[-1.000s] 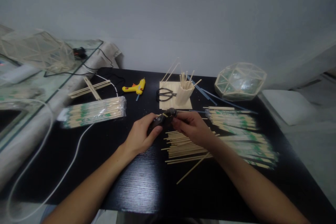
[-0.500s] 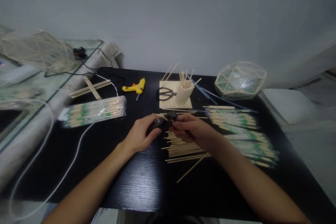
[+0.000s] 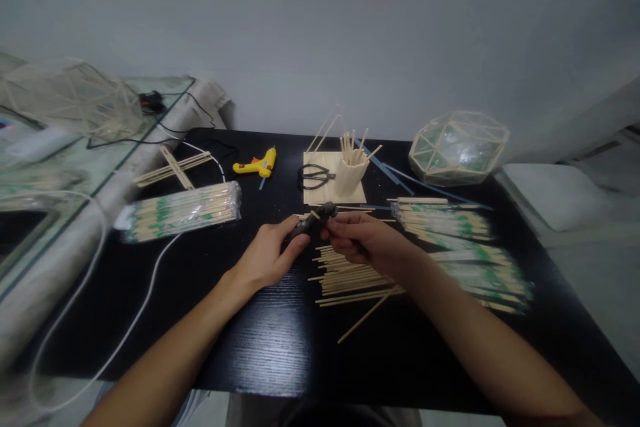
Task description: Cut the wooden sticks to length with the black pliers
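Note:
My left hand is closed round the lower end of a dark, shiny bundle with a narrow tan band across it. What the bundle is made of I cannot make out. My right hand is pinched at its upper end, with the fingertips partly hidden. Loose bamboo sticks lie beneath and beside my right hand. Just beyond the hands stands a stick-built holder full of upright sticks, on a pale wooden board. Black-handled scissors rest on that board.
A yellow glue gun lies at the back. Wrapped chopstick packs are on the left, more packs on the right. A faceted stick frame sits at the back right. A white cable loops over the black table.
The dark bundle looks straighter and its tan band shows more plainly. My right fingers have shifted slightly at its upper end. My left hand keeps its hold.

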The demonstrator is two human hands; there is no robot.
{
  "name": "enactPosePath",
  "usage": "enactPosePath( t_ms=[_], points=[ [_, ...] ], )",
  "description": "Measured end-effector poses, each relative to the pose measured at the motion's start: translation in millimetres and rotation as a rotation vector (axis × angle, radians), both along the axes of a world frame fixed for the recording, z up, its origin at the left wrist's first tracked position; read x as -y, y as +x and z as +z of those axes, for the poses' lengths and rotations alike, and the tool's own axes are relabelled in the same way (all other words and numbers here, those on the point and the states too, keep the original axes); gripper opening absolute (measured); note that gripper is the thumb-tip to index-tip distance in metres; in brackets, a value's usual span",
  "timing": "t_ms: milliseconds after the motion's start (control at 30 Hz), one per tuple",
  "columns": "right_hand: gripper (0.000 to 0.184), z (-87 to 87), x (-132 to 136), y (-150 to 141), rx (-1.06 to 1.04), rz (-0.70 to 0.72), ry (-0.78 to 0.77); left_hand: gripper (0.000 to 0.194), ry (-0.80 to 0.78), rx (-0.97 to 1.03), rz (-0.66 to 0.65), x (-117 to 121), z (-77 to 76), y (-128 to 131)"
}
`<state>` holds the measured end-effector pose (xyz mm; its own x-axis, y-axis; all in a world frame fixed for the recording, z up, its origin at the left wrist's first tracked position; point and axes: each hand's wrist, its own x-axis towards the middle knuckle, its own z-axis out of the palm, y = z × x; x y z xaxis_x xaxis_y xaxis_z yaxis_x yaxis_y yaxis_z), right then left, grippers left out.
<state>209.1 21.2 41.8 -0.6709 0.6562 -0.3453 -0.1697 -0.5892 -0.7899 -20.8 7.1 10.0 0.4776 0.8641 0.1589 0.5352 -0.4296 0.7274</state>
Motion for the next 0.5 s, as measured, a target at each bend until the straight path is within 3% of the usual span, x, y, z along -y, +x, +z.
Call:
enactPosePath(
  t_ms=[200, 267, 400, 500],
  points=[
    [0.038, 1.3, 1.0, -3.8, 0.144, -0.097, 0.23, 0.039, -0.009, -0.007, 0.042, -0.5, -2.3, 2.4],
    [0.036, 1.3, 1.9, -6.3, 0.252, -0.132, 0.428, 0.039, -0.002, -0.002, 0.058, -1.6, -5.3, 3.0],
    [0.024, -5.3, 6.9, -13.8, 0.575, -0.299, 0.971, 0.039, 0.016, -0.018, 0.138, -4.9, -12.4, 3.3],
    [0.021, -14.6, 11.0, -18.3, 0.706, -0.378, 1.202, 0.036, 0.021, -0.02, 0.169, -5.7, -14.8, 3.6]
  ],
)
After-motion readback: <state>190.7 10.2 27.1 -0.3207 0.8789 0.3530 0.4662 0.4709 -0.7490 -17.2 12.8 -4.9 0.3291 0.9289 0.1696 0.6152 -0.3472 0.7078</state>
